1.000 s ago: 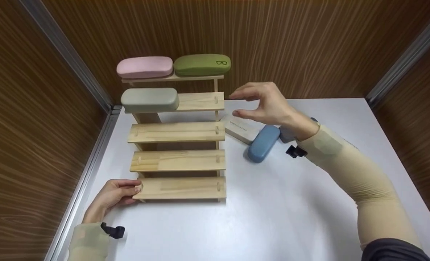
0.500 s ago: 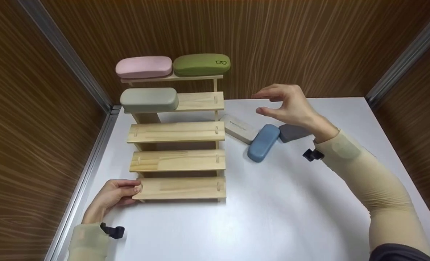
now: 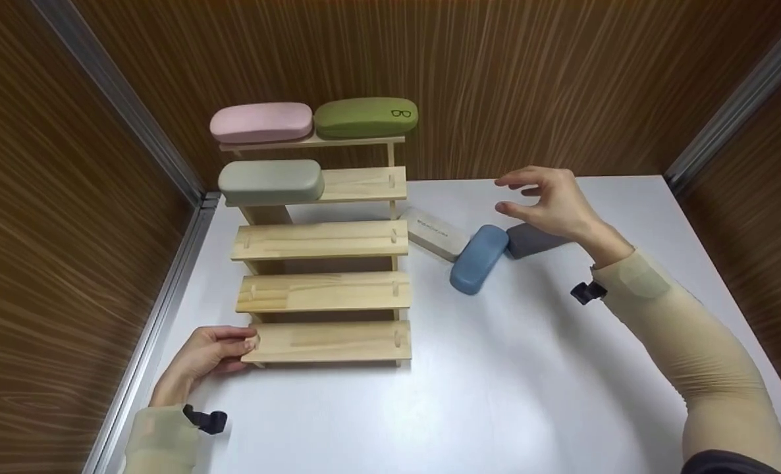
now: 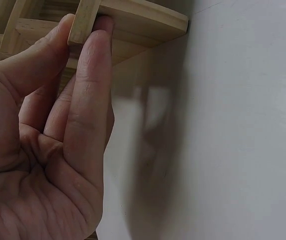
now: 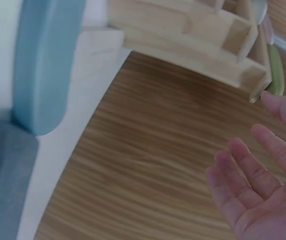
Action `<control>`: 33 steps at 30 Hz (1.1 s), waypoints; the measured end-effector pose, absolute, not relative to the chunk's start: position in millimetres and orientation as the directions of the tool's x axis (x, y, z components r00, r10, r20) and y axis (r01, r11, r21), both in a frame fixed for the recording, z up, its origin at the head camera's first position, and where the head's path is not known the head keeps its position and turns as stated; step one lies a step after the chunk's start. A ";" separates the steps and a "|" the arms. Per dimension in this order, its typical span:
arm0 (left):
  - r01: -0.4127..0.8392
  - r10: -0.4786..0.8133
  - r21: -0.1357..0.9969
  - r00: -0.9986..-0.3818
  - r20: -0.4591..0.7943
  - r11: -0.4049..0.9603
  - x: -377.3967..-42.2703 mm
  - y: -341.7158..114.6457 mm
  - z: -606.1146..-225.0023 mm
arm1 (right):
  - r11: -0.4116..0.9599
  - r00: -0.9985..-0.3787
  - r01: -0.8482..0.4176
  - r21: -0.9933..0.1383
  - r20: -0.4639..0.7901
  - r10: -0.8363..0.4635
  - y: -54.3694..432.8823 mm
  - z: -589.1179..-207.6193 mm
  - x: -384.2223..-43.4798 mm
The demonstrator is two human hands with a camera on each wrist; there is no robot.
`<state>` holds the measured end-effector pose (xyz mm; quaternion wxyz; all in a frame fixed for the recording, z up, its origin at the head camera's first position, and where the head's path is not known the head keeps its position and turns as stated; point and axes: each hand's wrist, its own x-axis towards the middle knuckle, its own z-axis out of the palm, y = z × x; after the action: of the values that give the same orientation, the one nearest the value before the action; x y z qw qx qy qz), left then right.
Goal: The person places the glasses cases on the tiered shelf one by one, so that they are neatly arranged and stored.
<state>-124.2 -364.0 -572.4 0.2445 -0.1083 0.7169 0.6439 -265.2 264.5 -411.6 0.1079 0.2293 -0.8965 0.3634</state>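
My left hand pinches the left end of the lowest board of a stepped wooden rack; the left wrist view shows thumb and fingers on the board's edge. My right hand hovers empty above the table's back right, thumb and fingers spread apart. Nearest below it is a dark grey glasses case, partly hidden by the hand and arm. Touching that case is a blue glasses case, which also meets a cream glasses case beside the rack.
On the rack's top board sit a pink glasses case and a green glasses case. A pale grey-green case occupies the left of the second board. Wood-grain walls enclose the white table.
My right hand has moved right and slightly down, away from the rack, and more of the dark grey case shows. The left hand stays in place on the lowest board.
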 end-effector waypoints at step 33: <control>-0.472 0.160 0.871 -0.857 -0.490 0.138 -121.7 -365.8 -572.6 | 0.771 -0.966 -0.260 -0.581 0.155 -0.210 358.9 -510.8 -290.3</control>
<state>-121.7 -365.8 -572.6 0.2442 -0.1093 0.7139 0.6472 -290.3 358.9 -510.8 0.0404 0.1249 -0.9402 0.3144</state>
